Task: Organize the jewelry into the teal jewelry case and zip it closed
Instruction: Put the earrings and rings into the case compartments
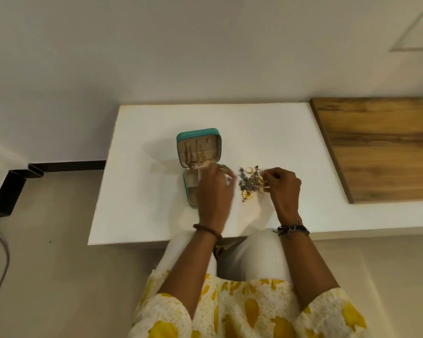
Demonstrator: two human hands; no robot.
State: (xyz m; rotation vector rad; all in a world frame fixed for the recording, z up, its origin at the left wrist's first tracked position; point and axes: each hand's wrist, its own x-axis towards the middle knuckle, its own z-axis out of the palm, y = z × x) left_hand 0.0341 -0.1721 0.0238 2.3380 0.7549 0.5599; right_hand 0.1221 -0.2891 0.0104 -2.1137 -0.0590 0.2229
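Observation:
The teal jewelry case (198, 135) lies open on the white table (156, 203), lid up, with chains hanging inside the lid. A heap of loose jewelry (250, 182) lies just right of the case, with a gold ring (249, 170) at its far edge. My left hand (214, 189) hovers over the case's right half, blurred, fingers curled toward the heap; a thin pale piece seems pinched at its fingertips. My right hand (282, 189) is at the heap's right side, fingers curled and pinching a small piece of jewelry.
A wooden board (381, 147) covers the table's right part. White walls stand behind the table. A black frame (12, 189) and a grey cable (0, 264) are on the floor at the left. My knees press against the table's near edge.

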